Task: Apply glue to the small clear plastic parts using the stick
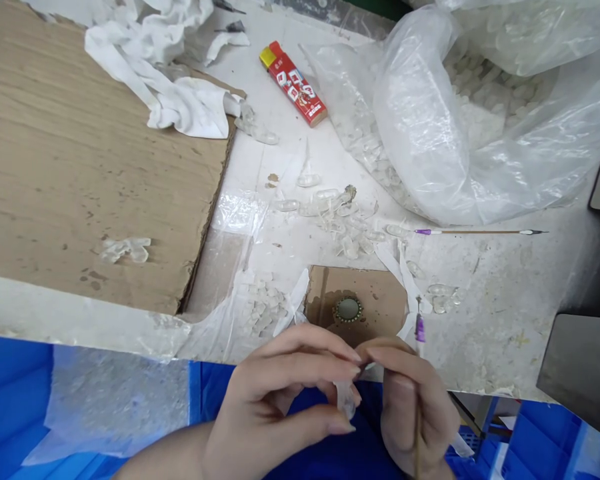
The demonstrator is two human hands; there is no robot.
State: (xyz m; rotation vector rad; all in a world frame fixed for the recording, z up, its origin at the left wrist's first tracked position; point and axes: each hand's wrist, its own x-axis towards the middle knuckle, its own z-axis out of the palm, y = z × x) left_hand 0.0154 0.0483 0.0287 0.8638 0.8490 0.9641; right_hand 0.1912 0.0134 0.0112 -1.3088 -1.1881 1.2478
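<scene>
From my station I read the left hand (pixel 275 407) as a grip with thumb and fingers together, clamped on a clear crystal-like piece (pixel 345 400). That piece is held over a blue surface (pixel 15 387), in front of the table edge. The right hand (pixel 413 407) is closed on a slim wooden-shafted pick (pixel 419 328) with a purple collar. The two hands are close together; I cannot tell whether the pick touches the piece.

The white-crusted table (pixel 505 333) carries a brown card (pixel 375 300) directly beyond the hands, with a round beaded setting (pixel 349 310) on it. Loose clear pieces (pixel 330 217) lie scattered above the card, and a second pick (pixel 480 231) lies to their right. At left, a cardboard sheet (pixel 105 187) lies on the table under a crumpled white cloth (pixel 180 100). At the top are a red-and-yellow box (pixel 294 83) and a plastic bag (pixel 430 120) of clear pieces. Blue crates (pixel 545 440) show below the table at lower right, beside dark grey objects (pixel 580 367)
</scene>
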